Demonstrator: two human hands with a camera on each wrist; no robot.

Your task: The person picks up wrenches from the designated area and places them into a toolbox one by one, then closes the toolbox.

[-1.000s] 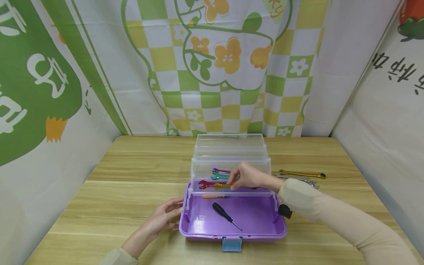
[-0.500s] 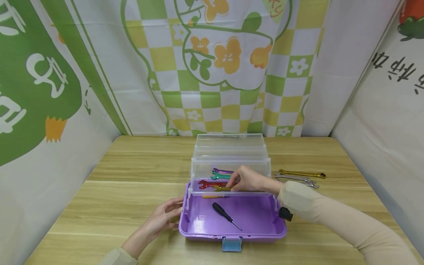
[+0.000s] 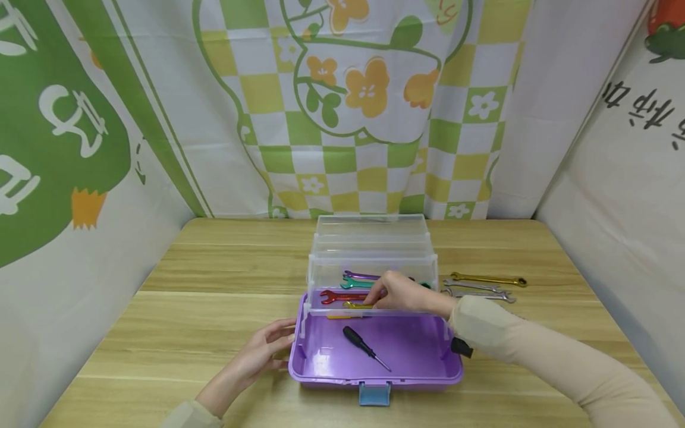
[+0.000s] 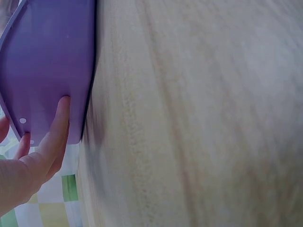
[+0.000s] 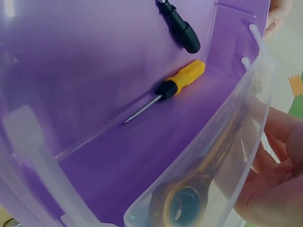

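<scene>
Two bare hands were at a purple toolbox (image 3: 321,379) mid-desk (image 3: 225,279), its clear trays (image 3: 369,246) stepping toward the back edge. Right hand (image 3: 400,291): grip narrow, pinching a gold wrench (image 3: 357,305) in the front tray. Left hand (image 3: 264,348): grip loose, fingers touching the box's left side; left wrist view showed one fingertip on the outer wall. Right wrist view gave the wrench's ring end plus a whole yellow screwdriver (image 5: 188,77), just a sliver from the head. Black screwdriver (image 3: 355,337) lay on the box floor. Red wrench (image 3: 342,296), green wrench (image 3: 351,283), purple wrench (image 3: 362,276) lay farther back; second gold wrench (image 3: 488,279), two silver wrenches (image 3: 505,296) toward the desk's right edge. Wood-grain desktop; checked cloth (image 3: 374,160) hung beyond the back edge.
</scene>
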